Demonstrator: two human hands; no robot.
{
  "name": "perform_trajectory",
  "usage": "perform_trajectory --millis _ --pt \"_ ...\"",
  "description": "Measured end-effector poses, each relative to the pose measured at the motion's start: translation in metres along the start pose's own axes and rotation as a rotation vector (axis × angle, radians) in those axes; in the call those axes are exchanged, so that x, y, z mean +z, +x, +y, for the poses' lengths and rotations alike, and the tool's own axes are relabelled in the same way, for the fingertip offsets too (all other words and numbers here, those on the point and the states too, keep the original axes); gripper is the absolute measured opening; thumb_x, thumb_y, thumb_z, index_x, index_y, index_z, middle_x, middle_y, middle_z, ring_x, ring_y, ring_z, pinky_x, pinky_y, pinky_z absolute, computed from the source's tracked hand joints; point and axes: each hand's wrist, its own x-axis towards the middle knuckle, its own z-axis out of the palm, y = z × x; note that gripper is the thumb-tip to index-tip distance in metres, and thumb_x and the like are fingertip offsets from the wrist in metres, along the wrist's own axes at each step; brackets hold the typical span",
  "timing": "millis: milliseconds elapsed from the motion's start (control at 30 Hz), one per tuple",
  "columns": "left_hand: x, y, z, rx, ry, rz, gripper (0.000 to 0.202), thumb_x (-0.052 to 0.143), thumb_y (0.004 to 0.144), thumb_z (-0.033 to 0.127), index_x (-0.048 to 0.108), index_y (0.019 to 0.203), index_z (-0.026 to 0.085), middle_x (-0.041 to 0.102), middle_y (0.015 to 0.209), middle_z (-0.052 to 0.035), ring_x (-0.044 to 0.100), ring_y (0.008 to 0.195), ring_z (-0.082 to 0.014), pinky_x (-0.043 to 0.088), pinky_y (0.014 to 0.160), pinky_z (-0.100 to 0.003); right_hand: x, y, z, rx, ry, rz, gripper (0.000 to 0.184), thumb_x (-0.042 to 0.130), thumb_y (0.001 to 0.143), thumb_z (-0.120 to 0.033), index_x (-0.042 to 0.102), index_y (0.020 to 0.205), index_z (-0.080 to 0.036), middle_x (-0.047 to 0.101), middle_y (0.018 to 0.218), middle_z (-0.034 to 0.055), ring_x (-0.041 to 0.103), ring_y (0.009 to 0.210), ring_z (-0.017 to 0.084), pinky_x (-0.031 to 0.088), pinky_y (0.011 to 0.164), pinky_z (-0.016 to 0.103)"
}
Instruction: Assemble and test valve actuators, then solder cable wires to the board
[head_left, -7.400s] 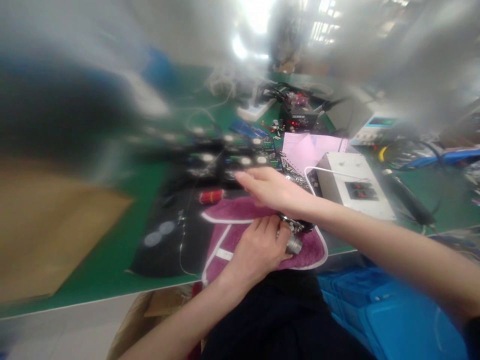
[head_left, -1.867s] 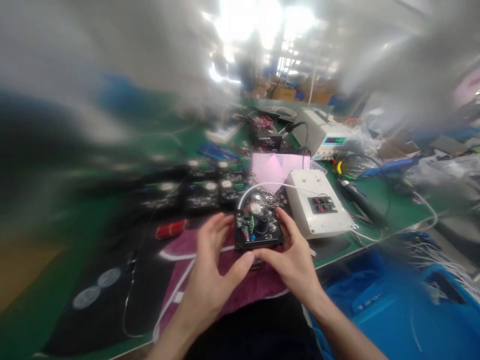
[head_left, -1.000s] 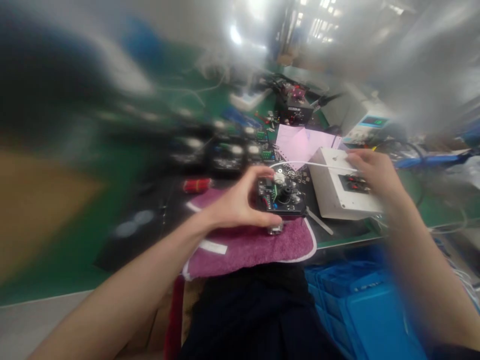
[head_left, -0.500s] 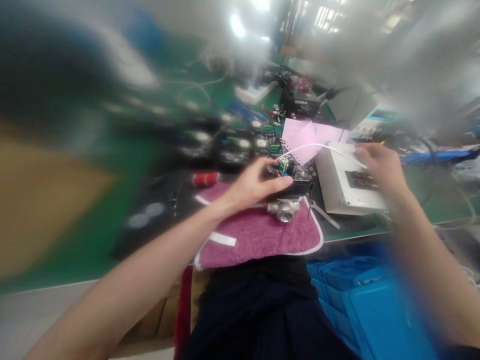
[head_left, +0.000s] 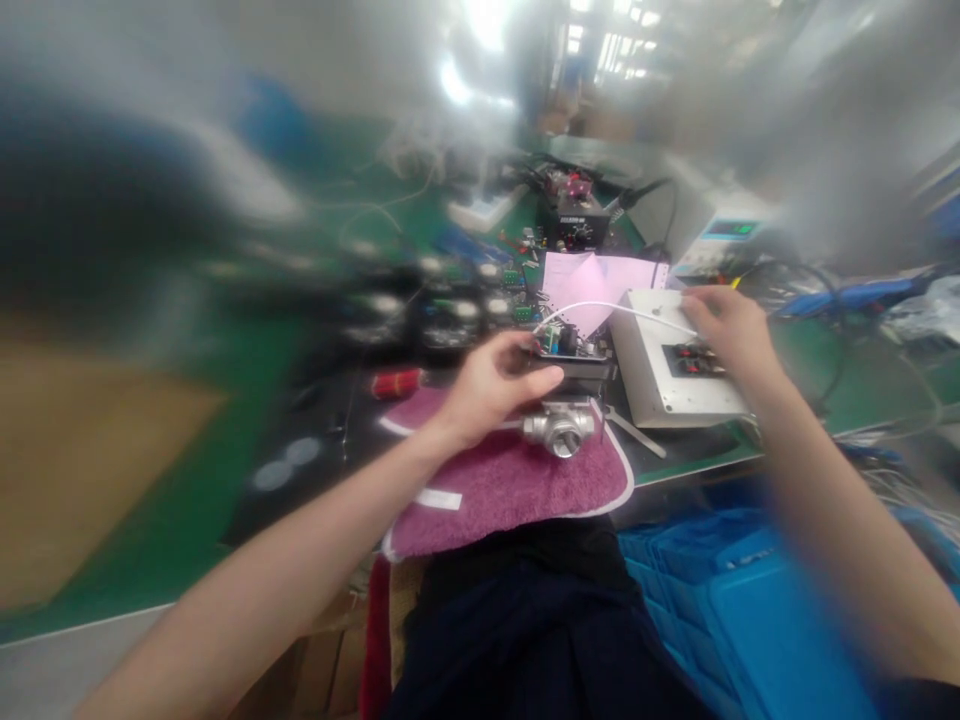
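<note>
My left hand [head_left: 499, 385] curves round the left side of a black housing [head_left: 581, 375], thumb along its front and fingers at its back edge. A green circuit board [head_left: 553, 340] shows in the housing's open top. Just below it is a silver metal valve body [head_left: 564, 432] on a purple cloth [head_left: 517, 485]. From the housing a white cable [head_left: 600, 304] arches across to my right hand [head_left: 731, 328]. That hand has closed fingers at the cable's far end, above the red-and-black terminals [head_left: 694, 360] of a white box [head_left: 649, 375]; the fingertips are partly hidden.
A flat wrench [head_left: 636, 432] lies between cloth and box. Pink papers [head_left: 592, 278], a black device with knobs [head_left: 577, 222] and a bench instrument [head_left: 720, 235] stand behind. A red spool [head_left: 397, 382] sits left, blue bins [head_left: 750, 600] at lower right.
The view has shifted, so the bench appears slightly further left and lower. My left thumb sits lower on the housing's front, and more of the circuit board shows. My right hand stays over the white box.
</note>
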Motion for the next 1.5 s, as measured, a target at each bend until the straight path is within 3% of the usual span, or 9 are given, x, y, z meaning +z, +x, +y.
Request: perform_trajectory --millis 100,267,500,733,1133,1500 --pt "0.009 0.009 0.001 -0.041 -0.037 0.028 0.065 0.089 0.081 0.051 0.067 0.132 0.016 0.077 0.117 -0.0118 0.076 0.089 -0.0218 0.062 0.07 -0.03 0.002 0.0 0.0 -0.017 0.008 0.013 0.033 0.059 0.097 -0.046 0.077 0.114 -0.025 0.079 0.125 0.0118 0.072 0.117 0.036 0.052 0.107 0.051" --pt "0.017 0.014 -0.01 -0.034 -0.033 0.048 0.064 0.087 0.083 0.053 0.065 0.131 0.016 0.077 0.112 -0.0105 0.075 0.085 -0.0198 0.06 0.066 -0.028 0.004 0.0 -0.001 -0.018 0.009 0.018 0.028 0.06 0.096 -0.044 0.077 0.109 -0.026 0.079 0.125 0.0112 0.073 0.118 0.036 0.053 0.106 0.049" --pt "0.011 0.007 -0.022 -0.009 0.041 0.052 0.071 0.096 0.072 0.049 0.066 0.129 0.019 0.076 0.116 -0.0108 0.074 0.095 -0.0227 0.061 0.075 -0.031 -0.002 -0.001 -0.009 0.04 -0.009 -0.005 0.031 0.062 0.095 -0.045 0.077 0.113 -0.025 0.078 0.126 0.0125 0.072 0.118 0.038 0.052 0.107 0.053" --pt "0.014 0.003 -0.018 -0.012 0.08 -0.008 0.079 0.096 0.072 0.05 0.057 0.133 0.019 0.076 0.112 -0.0111 0.075 0.095 -0.0231 0.062 0.081 -0.035 -0.005 -0.002 -0.013 0.059 -0.028 -0.015 0.033 0.061 0.096 -0.045 0.077 0.116 -0.025 0.078 0.126 0.0116 0.072 0.117 0.037 0.052 0.107 0.052" --pt "0.011 0.004 -0.02 -0.001 0.172 0.007 0.074 0.09 0.078 0.055 0.059 0.136 0.021 0.071 0.127 -0.0131 0.071 0.105 -0.0247 0.06 0.087 -0.037 -0.006 -0.005 -0.016 0.034 -0.015 -0.004 0.029 0.06 0.096 -0.044 0.077 0.113 -0.027 0.079 0.126 0.0097 0.071 0.118 0.034 0.053 0.109 0.051" --pt "0.013 0.003 -0.018 0.01 0.198 0.016 0.071 0.089 0.079 0.057 0.059 0.132 0.02 0.071 0.125 -0.012 0.071 0.102 -0.0231 0.059 0.086 -0.035 -0.004 -0.005 -0.016 0.022 -0.004 0.003 0.027 0.059 0.097 -0.042 0.077 0.111 -0.026 0.079 0.126 0.0104 0.072 0.119 0.035 0.053 0.11 0.053"
